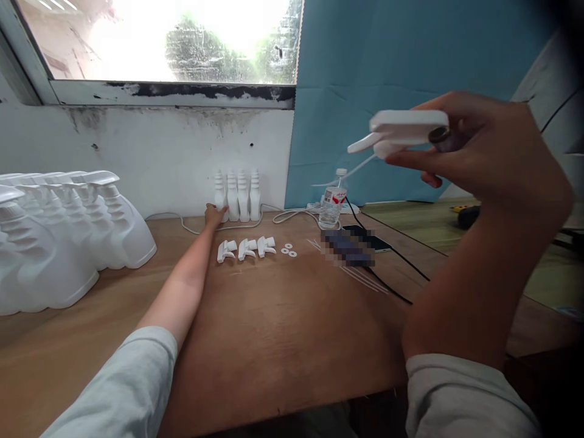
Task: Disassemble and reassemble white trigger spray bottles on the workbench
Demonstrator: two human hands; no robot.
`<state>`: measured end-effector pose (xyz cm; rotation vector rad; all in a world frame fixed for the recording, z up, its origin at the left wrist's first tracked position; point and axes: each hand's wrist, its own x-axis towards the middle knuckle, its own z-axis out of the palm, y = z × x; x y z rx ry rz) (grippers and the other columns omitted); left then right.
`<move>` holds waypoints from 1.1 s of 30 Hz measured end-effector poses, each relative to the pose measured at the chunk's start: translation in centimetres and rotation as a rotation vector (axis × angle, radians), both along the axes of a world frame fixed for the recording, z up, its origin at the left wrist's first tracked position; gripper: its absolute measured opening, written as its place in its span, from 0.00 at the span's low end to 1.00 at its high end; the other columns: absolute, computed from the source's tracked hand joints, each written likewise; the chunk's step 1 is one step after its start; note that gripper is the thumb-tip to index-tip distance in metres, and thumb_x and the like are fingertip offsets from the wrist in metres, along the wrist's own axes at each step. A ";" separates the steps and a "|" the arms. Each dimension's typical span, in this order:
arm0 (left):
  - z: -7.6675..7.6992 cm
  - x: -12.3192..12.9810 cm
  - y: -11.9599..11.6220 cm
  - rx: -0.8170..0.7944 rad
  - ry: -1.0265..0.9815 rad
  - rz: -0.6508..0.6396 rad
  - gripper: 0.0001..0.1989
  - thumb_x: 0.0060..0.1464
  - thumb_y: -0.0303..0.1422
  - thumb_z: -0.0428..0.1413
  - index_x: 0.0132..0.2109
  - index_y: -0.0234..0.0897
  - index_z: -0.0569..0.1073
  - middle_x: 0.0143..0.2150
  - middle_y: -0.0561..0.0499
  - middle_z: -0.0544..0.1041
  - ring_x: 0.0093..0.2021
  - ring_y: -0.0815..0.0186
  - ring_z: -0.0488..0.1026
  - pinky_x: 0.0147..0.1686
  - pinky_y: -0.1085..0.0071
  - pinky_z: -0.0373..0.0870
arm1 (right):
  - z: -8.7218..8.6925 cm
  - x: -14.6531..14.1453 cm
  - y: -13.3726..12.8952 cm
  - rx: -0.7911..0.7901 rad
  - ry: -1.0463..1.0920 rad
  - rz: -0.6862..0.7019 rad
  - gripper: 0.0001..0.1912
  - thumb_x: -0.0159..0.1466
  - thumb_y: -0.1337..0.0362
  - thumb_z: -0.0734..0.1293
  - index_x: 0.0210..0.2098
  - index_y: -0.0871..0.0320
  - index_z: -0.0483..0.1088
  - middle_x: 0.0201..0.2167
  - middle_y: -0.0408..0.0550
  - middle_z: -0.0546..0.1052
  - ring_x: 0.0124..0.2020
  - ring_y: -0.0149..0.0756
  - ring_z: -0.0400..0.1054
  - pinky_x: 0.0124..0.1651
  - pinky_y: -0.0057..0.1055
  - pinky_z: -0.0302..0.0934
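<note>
My right hand point(474, 140) is raised at the upper right, closed around a white trigger spray head point(406, 126). A thin white dip tube point(360, 165) hangs from the sprayer and slants down to the left. My left hand point(215, 215) reaches to the back of the table, its fingers closed on the lower part of the leftmost white bottle point(219, 185). That bottle stands upright in a row with several others point(243, 191) without spray heads. In front of them lie three white trigger heads point(247, 249) and three small white washers point(289, 250).
Large white spray bottles point(68, 243) with heads on stand close together at the left. A clear water bottle point(332, 204), a phone point(378, 240), a blurred dark object point(347, 247) and loose thin tubes point(365, 281) lie right of centre. Cables point(292, 213) run along the back.
</note>
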<state>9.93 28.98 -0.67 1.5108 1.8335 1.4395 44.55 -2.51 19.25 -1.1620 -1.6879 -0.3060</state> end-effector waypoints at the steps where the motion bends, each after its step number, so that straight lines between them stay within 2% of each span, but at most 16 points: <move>1: 0.2 -0.1 -0.4 0.010 -0.011 -0.002 0.17 0.54 0.38 0.59 0.47 0.31 0.68 0.48 0.42 0.73 0.49 0.57 0.71 0.51 0.56 0.65 | 0.0 -0.2 0.1 -0.001 0.011 -0.026 0.24 0.48 0.47 0.74 0.39 0.55 0.74 0.20 0.36 0.62 0.15 0.18 0.55 0.18 0.26 0.48; 5: 2.0 -0.4 -2.5 0.118 -0.071 -0.010 0.13 0.56 0.37 0.56 0.43 0.31 0.67 0.49 0.38 0.71 0.51 0.57 0.69 0.52 0.61 0.63 | 0.1 -0.6 0.7 0.014 0.089 -0.080 0.17 0.52 0.51 0.75 0.35 0.56 0.75 0.20 0.37 0.64 0.15 0.18 0.54 0.19 0.26 0.48; 8: 3.5 -0.1 -5.7 0.214 -0.115 -0.098 0.10 0.59 0.35 0.52 0.43 0.33 0.65 0.50 0.40 0.70 0.50 0.60 0.69 0.50 0.66 0.64 | -0.3 -0.9 1.9 -0.037 0.071 0.061 0.14 0.58 0.56 0.72 0.39 0.56 0.75 0.25 0.41 0.73 0.15 0.18 0.54 0.19 0.26 0.49; 10: 3.8 0.5 -9.1 0.234 -0.138 -0.237 0.10 0.59 0.37 0.51 0.43 0.34 0.66 0.46 0.43 0.71 0.45 0.63 0.72 0.46 0.68 0.68 | -1.3 -1.5 2.7 -0.122 -0.021 0.172 0.16 0.61 0.57 0.69 0.46 0.57 0.73 0.27 0.43 0.76 0.17 0.20 0.55 0.20 0.25 0.49; 12: 3.2 1.2 -13.6 0.211 -0.158 -0.420 0.12 0.59 0.39 0.51 0.42 0.34 0.67 0.41 0.45 0.73 0.39 0.64 0.73 0.40 0.69 0.71 | -3.1 -2.8 3.4 -0.210 -0.180 0.235 0.19 0.62 0.56 0.67 0.49 0.59 0.71 0.25 0.43 0.75 0.19 0.24 0.58 0.21 0.25 0.49; 14: 2.1 1.6 -18.5 0.174 -0.176 -0.620 0.16 0.58 0.44 0.52 0.43 0.34 0.69 0.41 0.45 0.74 0.38 0.64 0.74 0.37 0.69 0.72 | -5.6 -4.6 3.5 -0.285 -0.363 0.263 0.16 0.63 0.56 0.65 0.46 0.59 0.71 0.23 0.42 0.74 0.20 0.26 0.60 0.23 0.25 0.50; 15: 1.4 1.7 -20.9 0.137 -0.236 -0.828 0.18 0.59 0.45 0.52 0.48 0.35 0.67 0.46 0.43 0.72 0.42 0.62 0.73 0.40 0.67 0.72 | -7.0 -5.7 3.4 -0.314 -0.447 0.293 0.13 0.64 0.60 0.64 0.45 0.58 0.71 0.23 0.42 0.75 0.21 0.28 0.63 0.25 0.25 0.51; 16: 0.7 1.7 -23.0 0.118 -0.297 -0.958 0.20 0.58 0.45 0.53 0.52 0.37 0.65 0.50 0.42 0.70 0.47 0.61 0.72 0.43 0.66 0.71 | -8.4 -6.8 3.3 -0.357 -0.526 0.326 0.13 0.63 0.64 0.63 0.47 0.56 0.70 0.26 0.42 0.76 0.23 0.29 0.66 0.27 0.26 0.52; 18: -0.4 1.7 -26.1 0.083 -0.350 -1.104 0.23 0.57 0.46 0.55 0.55 0.39 0.63 0.51 0.43 0.69 0.51 0.60 0.68 0.49 0.65 0.68 | -11.1 -8.8 2.8 -0.418 -0.613 0.353 0.16 0.63 0.69 0.60 0.49 0.55 0.69 0.32 0.45 0.78 0.29 0.33 0.70 0.30 0.27 0.53; 19: -0.9 1.6 -27.1 0.072 -0.355 -1.133 0.24 0.56 0.46 0.56 0.55 0.40 0.63 0.50 0.44 0.68 0.52 0.60 0.67 0.50 0.65 0.66 | -12.4 -9.7 2.6 -0.425 -0.642 0.362 0.16 0.62 0.69 0.60 0.49 0.56 0.68 0.33 0.46 0.79 0.30 0.36 0.71 0.31 0.28 0.53; 20: -1.2 1.6 -27.7 0.057 -0.348 -1.138 0.24 0.54 0.45 0.58 0.53 0.39 0.63 0.48 0.45 0.69 0.50 0.61 0.67 0.49 0.67 0.66 | -13.5 -10.4 2.5 -0.441 -0.678 0.385 0.16 0.62 0.69 0.59 0.49 0.56 0.68 0.33 0.47 0.79 0.32 0.37 0.72 0.32 0.29 0.54; 22: -1.6 1.8 -28.1 0.023 -0.334 -1.088 0.22 0.51 0.42 0.62 0.48 0.38 0.65 0.40 0.49 0.68 0.41 0.66 0.67 0.41 0.72 0.66 | -15.5 -11.2 2.4 -0.437 -0.685 0.425 0.17 0.61 0.69 0.59 0.49 0.54 0.67 0.32 0.46 0.79 0.32 0.40 0.72 0.33 0.30 0.56; 25: -1.7 2.2 -27.9 -0.038 -0.348 -0.979 0.19 0.50 0.40 0.63 0.38 0.38 0.62 0.30 0.55 0.63 0.30 0.72 0.61 0.29 0.76 0.59 | -17.5 -11.6 2.4 -0.386 -0.606 0.441 0.16 0.62 0.67 0.59 0.49 0.53 0.66 0.34 0.47 0.79 0.34 0.40 0.72 0.34 0.31 0.58; 29: -1.6 2.4 -28.0 -0.063 -0.343 -0.948 0.20 0.51 0.42 0.62 0.34 0.38 0.59 0.28 0.56 0.61 0.27 0.72 0.57 0.26 0.75 0.54 | -18.7 -11.5 2.4 -0.246 -0.566 0.425 0.09 0.64 0.63 0.60 0.39 0.60 0.68 0.29 0.50 0.77 0.28 0.37 0.69 0.29 0.29 0.54; 33: -1.5 2.1 -28.2 -0.051 -0.327 -0.972 0.20 0.51 0.43 0.61 0.33 0.37 0.58 0.28 0.56 0.60 0.28 0.72 0.57 0.27 0.74 0.53 | -19.2 -11.8 2.2 -0.099 -0.594 0.397 0.14 0.67 0.60 0.58 0.29 0.60 0.66 0.22 0.48 0.73 0.22 0.33 0.64 0.25 0.29 0.46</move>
